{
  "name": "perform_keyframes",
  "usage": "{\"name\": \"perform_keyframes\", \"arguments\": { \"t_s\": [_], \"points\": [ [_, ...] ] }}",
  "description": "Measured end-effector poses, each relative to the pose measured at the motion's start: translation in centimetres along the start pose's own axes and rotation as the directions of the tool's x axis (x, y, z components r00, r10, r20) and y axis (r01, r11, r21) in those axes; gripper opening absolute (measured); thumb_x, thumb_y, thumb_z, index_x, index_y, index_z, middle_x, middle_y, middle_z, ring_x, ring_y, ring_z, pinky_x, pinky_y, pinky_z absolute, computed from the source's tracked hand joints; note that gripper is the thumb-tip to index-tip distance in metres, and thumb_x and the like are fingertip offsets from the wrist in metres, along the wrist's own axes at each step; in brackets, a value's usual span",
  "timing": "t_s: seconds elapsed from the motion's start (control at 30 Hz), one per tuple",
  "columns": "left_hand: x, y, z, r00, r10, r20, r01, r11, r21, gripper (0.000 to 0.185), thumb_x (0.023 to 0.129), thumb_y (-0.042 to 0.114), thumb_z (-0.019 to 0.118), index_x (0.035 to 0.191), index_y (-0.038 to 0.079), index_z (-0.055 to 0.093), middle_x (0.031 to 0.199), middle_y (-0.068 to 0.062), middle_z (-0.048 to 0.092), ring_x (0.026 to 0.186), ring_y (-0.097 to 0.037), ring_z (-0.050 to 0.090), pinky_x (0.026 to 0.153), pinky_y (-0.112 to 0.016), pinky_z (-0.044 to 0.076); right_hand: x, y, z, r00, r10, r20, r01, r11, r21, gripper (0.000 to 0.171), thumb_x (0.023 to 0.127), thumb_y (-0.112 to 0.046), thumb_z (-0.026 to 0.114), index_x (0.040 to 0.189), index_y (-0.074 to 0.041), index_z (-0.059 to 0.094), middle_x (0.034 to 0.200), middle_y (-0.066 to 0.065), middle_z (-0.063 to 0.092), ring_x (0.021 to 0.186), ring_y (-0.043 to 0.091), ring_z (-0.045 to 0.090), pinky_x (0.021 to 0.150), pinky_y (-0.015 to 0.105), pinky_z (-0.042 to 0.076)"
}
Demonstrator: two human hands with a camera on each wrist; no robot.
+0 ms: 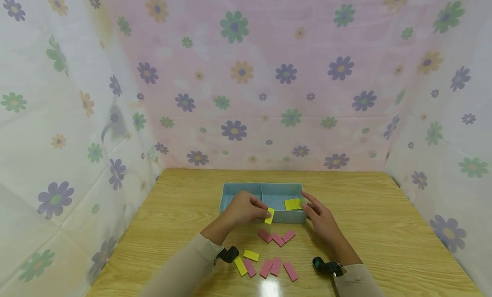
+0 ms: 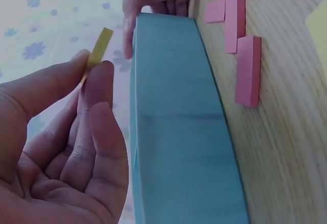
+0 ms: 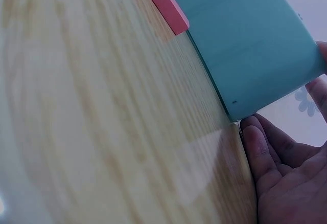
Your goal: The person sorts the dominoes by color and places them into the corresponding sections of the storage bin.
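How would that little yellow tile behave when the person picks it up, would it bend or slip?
The yellow tile looks stiff: pinched at one end by the left hand, it stands straight with no droop. It is probably light, since fingertips alone carry it. Being thin and flat, it should not roll, though its smooth faces might slip from a loose pinch.

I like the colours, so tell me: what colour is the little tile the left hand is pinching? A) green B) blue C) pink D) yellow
D: the left hand pinches a yellow tile between thumb and fingertips, just in front of the blue tray; the left wrist view shows it edge-on.
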State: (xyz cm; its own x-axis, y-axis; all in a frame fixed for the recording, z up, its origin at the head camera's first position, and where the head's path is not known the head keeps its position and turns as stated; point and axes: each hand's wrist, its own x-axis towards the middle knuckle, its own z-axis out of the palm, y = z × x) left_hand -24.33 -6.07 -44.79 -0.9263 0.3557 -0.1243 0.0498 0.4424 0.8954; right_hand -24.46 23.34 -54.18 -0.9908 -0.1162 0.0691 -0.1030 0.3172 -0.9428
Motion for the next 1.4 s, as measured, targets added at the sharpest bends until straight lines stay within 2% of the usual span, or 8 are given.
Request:
{"name": "perform_keyframes", "arguments": {
  "t_s": [0.17,0.37,0.77,0.9,1.07,1.2,1.33,1.4],
  "points": [
    [0.8,0.6,-0.3,1.000,-0.006,0.010,0.006,1.000,0.002,0.013,0.085,0.028,0.087,0.089,0.017,0.084,0.081,0.000,0.079,0.080,-0.022,0.077,0.070,-0.038,0.064,0.0,0.1,-0.1,1.000,0.001,0.009,-0.001,1.000,0.017,0.053,0.109,-0.044,0.050,0.160,-0.033,0.039,0.159,0.023,0.045,0.145,0.040,0.046,0.113,0.058,0.045],
    [1.6,1.6,-0.5,0.999,-0.028,0.025,0.029,0.999,-0.032,0.013,0.086,0.029,0.086,0.090,0.017,0.084,0.081,-0.001,0.079,0.092,-0.034,0.077,0.081,-0.048,0.063,0.0,0.0,-0.1,1.000,-0.001,0.008,0.001,1.000,0.018,0.054,0.109,-0.045,0.051,0.160,-0.032,0.040,0.158,0.023,0.045,0.144,0.040,0.047,0.112,0.057,0.046],
    [3.1,2.7,-0.2,0.997,-0.080,0.006,0.080,0.995,-0.056,0.016,0.084,0.030,0.088,0.090,0.016,0.083,0.081,-0.002,0.079,0.096,-0.034,0.077,0.081,-0.043,0.064,0.1,0.1,-0.1,1.000,0.004,0.007,-0.004,1.000,0.019,0.055,0.108,-0.045,0.051,0.161,-0.035,0.038,0.158,0.023,0.045,0.144,0.040,0.047,0.113,0.056,0.046],
    [3.7,3.1,-0.1,0.995,-0.099,-0.004,0.099,0.993,-0.060,0.015,0.084,0.028,0.088,0.089,0.016,0.083,0.081,-0.001,0.079,0.097,-0.034,0.077,0.084,-0.046,0.063,0.2,0.2,-0.1,1.000,0.014,0.007,-0.014,1.000,0.025,0.054,0.109,-0.043,0.050,0.161,-0.035,0.037,0.158,0.023,0.046,0.144,0.039,0.047,0.113,0.056,0.045],
    [4.4,3.7,0.0,0.995,-0.099,-0.013,0.098,0.993,-0.063,0.012,0.086,0.026,0.087,0.089,0.014,0.083,0.080,-0.002,0.079,0.085,-0.025,0.078,0.090,-0.052,0.061,0.3,0.3,-0.2,1.000,0.024,0.010,-0.024,0.999,0.028,0.054,0.109,-0.043,0.050,0.161,-0.037,0.036,0.159,0.022,0.044,0.146,0.039,0.046,0.114,0.056,0.045],
    [4.9,4.1,0.2,0.994,-0.109,-0.023,0.107,0.992,-0.068,0.012,0.085,0.024,0.087,0.086,0.013,0.082,0.078,-0.004,0.079,0.076,-0.018,0.077,0.085,-0.047,0.063,0.2,0.3,-0.2,1.000,0.016,0.010,-0.016,0.999,0.029,0.054,0.109,-0.044,0.051,0.160,-0.037,0.038,0.158,0.023,0.046,0.145,0.038,0.047,0.113,0.056,0.045],
    [5.4,4.4,0.3,0.992,-0.119,-0.029,0.117,0.991,-0.071,0.011,0.086,0.021,0.087,0.085,0.011,0.082,0.076,-0.004,0.079,0.083,-0.025,0.079,0.077,-0.040,0.065,0.1,0.1,-0.2,1.000,0.005,0.010,-0.005,1.000,0.029,0.054,0.108,-0.046,0.051,0.160,-0.035,0.039,0.157,0.023,0.047,0.144,0.039,0.048,0.113,0.056,0.046],
    [5.7,4.4,0.4,0.992,-0.123,-0.031,0.121,0.990,-0.067,0.010,0.086,0.020,0.086,0.086,0.011,0.082,0.076,-0.004,0.079,0.089,-0.029,0.079,0.077,-0.040,0.065,0.1,0.1,-0.2,1.000,0.005,0.011,-0.005,1.000,0.027,0.055,0.108,-0.046,0.051,0.160,-0.035,0.039,0.157,0.023,0.047,0.143,0.039,0.048,0.112,0.056,0.046]
  ]
}}
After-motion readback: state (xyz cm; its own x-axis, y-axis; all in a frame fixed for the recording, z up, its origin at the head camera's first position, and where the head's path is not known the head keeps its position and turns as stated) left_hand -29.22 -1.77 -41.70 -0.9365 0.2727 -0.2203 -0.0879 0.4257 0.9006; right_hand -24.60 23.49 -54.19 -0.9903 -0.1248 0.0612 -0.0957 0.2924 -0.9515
